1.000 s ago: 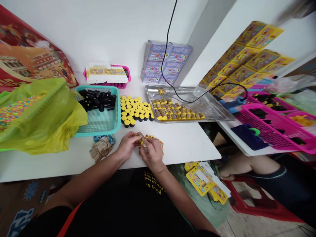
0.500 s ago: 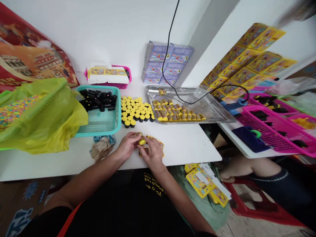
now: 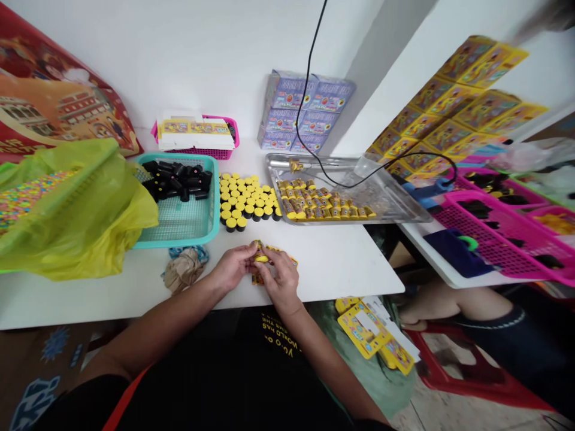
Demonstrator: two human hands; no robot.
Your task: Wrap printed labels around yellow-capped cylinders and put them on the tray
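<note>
Both hands work together just above the front edge of the white table (image 3: 341, 263). The left hand (image 3: 233, 267) and the right hand (image 3: 281, 278) are curled closely around a small yellow-capped tube (image 3: 260, 258), pinching it between their fingertips, so neither hand is open. Under and around it lies a printed yellow card strip (image 3: 293, 260), mostly hidden by the fingers.

Just beyond the hands, black cylinders with yellow caps (image 3: 247, 200) stand packed upright on the table. To their left, a teal basket (image 3: 212, 203) holds loose black cylinders (image 3: 175, 181), and crumpled brown paper (image 3: 183, 269) sits near its front rim. At the far edge, a metal tray (image 3: 404, 209) carries rows of yellow-labelled tubes (image 3: 326, 208).

Stacked blue boxes (image 3: 305, 111) stand against the wall, but their small print is too blurred to read. The person's black shirt (image 3: 276, 359) shows yellow lettering, upside down in this view, with "WORLD HAS" legible.
</note>
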